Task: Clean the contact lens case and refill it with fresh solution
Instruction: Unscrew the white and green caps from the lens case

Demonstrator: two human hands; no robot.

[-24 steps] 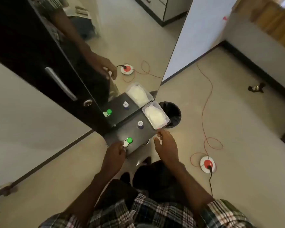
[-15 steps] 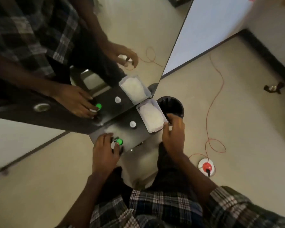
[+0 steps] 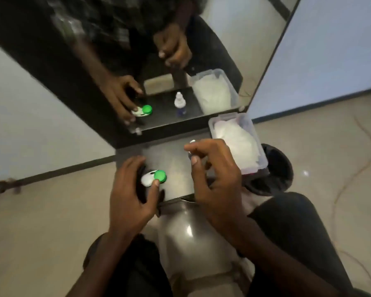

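The left hand (image 3: 130, 196) pinches the contact lens case (image 3: 154, 177) on the tabletop (image 3: 176, 159), its long axis running 8 to 2 o'clock (green cap rightward). The right hand (image 3: 214, 179), fingers loosely curled and seemingly holding nothing, hovers at the case's 3 o'clock.

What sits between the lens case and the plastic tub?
In the head view, the right hand hovers there, hiding most of the solution bottle; only its white tip shows.

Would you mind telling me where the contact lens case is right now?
In the head view, the contact lens case sits on the dark shelf below the mirror, left of centre, with the left hand holding it at its white end.
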